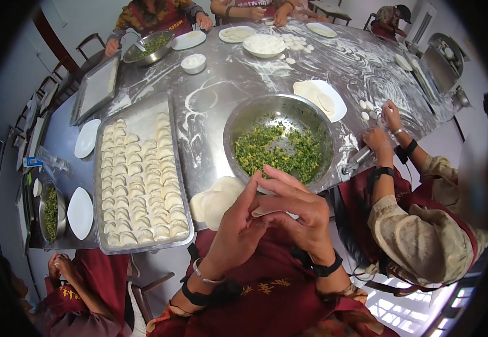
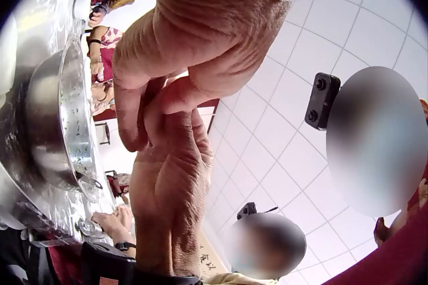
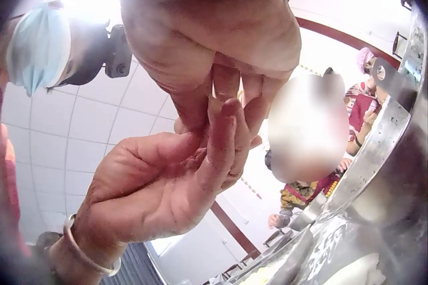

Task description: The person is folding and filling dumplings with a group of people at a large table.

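Both hands meet in front of the body, just over the near rim of a steel bowl of chopped green filling. Between their fingers they pinch a dumpling, of which only a pale edge of dough shows. My left hand holds it from the left, fingers pointing up and inward. From the other side my right hand bends its fingers over it. In the wrist views the left hand and right hand overlap at the fingertips and hide most of the dough. Round wrappers lie beside the left hand.
A metal tray with rows of dumplings stands at the left. White plates, a second filling bowl and a bowl of flour are around the floury table. At the right a person's hands work near small dough pieces.
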`<state>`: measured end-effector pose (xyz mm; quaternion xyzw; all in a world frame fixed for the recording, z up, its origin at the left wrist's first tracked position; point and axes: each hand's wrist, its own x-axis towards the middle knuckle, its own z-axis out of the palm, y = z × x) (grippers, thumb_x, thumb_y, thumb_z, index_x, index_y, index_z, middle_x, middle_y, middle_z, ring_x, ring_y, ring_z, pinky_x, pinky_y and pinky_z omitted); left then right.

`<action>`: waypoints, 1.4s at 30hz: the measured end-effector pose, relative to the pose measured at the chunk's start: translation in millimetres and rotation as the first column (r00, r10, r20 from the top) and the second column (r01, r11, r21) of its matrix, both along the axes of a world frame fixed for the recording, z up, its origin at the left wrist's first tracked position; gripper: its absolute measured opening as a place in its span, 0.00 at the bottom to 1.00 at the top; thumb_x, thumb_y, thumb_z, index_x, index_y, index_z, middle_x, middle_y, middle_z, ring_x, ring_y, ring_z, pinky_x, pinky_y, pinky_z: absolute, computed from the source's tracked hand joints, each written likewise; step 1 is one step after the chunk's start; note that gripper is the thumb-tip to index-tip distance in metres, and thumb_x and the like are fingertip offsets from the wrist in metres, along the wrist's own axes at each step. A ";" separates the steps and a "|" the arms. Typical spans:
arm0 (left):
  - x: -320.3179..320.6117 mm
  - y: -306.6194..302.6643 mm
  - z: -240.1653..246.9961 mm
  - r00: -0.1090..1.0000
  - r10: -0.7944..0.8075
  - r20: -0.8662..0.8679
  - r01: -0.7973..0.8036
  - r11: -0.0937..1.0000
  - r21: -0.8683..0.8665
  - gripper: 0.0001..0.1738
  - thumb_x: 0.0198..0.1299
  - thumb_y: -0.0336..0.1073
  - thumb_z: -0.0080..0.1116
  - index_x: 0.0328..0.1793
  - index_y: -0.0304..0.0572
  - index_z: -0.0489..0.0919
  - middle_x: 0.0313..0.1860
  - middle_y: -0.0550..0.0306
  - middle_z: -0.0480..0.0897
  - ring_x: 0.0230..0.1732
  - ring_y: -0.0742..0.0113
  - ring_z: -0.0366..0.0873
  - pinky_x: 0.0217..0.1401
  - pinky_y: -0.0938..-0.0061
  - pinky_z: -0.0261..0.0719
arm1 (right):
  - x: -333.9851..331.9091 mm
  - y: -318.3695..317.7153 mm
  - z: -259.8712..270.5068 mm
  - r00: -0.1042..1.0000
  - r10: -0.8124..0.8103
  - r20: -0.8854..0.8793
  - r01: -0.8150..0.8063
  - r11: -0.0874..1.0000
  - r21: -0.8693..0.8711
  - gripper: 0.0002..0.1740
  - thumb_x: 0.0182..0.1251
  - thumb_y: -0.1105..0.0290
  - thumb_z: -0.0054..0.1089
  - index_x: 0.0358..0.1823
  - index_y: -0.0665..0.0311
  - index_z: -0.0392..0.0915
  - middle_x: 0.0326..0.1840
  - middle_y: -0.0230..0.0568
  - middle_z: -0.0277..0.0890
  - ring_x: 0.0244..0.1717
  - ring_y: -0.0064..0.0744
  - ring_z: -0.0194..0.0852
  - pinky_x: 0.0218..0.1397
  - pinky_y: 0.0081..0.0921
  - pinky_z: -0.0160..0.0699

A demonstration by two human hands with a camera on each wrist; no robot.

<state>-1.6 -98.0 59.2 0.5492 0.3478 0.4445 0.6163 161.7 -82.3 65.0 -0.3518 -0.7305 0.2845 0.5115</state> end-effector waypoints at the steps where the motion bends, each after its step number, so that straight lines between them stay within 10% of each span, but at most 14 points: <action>1: 0.4 -0.2 -0.6 1.000 -0.001 0.014 0.001 1.000 -0.003 0.36 0.70 0.25 0.50 0.81 0.31 0.49 0.62 0.46 0.77 0.60 0.68 0.75 0.61 0.74 0.75 | 0.0 -0.2 -0.8 1.000 -0.022 -0.006 0.022 1.000 0.007 0.12 0.49 0.78 0.70 0.38 0.66 0.86 0.54 0.45 0.83 0.64 0.53 0.75 0.62 0.40 0.77; 9: 4.2 -4.7 -7.4 0.997 0.077 0.013 -0.078 0.997 0.020 0.31 0.69 0.21 0.48 0.78 0.31 0.57 0.62 0.51 0.78 0.58 0.74 0.76 0.59 0.78 0.75 | -10.4 -0.8 -6.7 0.984 -0.177 0.014 0.175 0.979 0.104 0.10 0.49 0.79 0.70 0.36 0.65 0.85 0.54 0.47 0.83 0.65 0.52 0.75 0.62 0.39 0.77; 18: -2.2 -8.7 1.3 0.996 -0.059 0.070 0.064 0.996 -0.069 0.37 0.67 0.18 0.47 0.81 0.33 0.50 0.60 0.51 0.77 0.59 0.69 0.76 0.59 0.76 0.76 | -6.9 -4.0 15.0 0.999 -0.041 -0.012 0.039 0.989 -0.139 0.21 0.48 0.75 0.73 0.48 0.66 0.84 0.67 0.45 0.74 0.69 0.53 0.70 0.68 0.39 0.71; 28: -5.0 -19.5 7.9 0.982 -0.020 0.188 0.051 0.985 -0.163 0.32 0.67 0.21 0.54 0.76 0.28 0.60 0.57 0.53 0.77 0.58 0.72 0.76 0.59 0.76 0.77 | 1.4 -5.6 1.4 0.987 0.161 -0.019 -0.162 0.986 -0.033 0.14 0.50 0.70 0.72 0.39 0.66 0.87 0.55 0.42 0.83 0.72 0.55 0.66 0.71 0.46 0.65; 33: -4.0 -21.3 6.8 0.986 0.031 0.162 -0.017 0.996 -0.085 0.21 0.68 0.26 0.58 0.65 0.26 0.72 0.54 0.53 0.80 0.54 0.73 0.78 0.58 0.76 0.78 | -21.5 -14.7 10.3 0.952 -0.015 -0.306 -0.042 0.983 -0.178 0.14 0.54 0.65 0.69 0.40 0.64 0.88 0.53 0.41 0.84 0.71 0.58 0.67 0.73 0.49 0.61; 42: -3.6 -20.0 -7.5 0.983 0.041 0.178 -0.033 0.998 -0.050 0.17 0.68 0.25 0.57 0.61 0.25 0.74 0.54 0.52 0.80 0.55 0.72 0.77 0.59 0.76 0.78 | 1.6 -3.2 -7.5 0.981 0.184 0.058 -0.186 0.982 0.019 0.20 0.54 0.63 0.70 0.48 0.63 0.86 0.62 0.48 0.78 0.77 0.56 0.56 0.76 0.47 0.57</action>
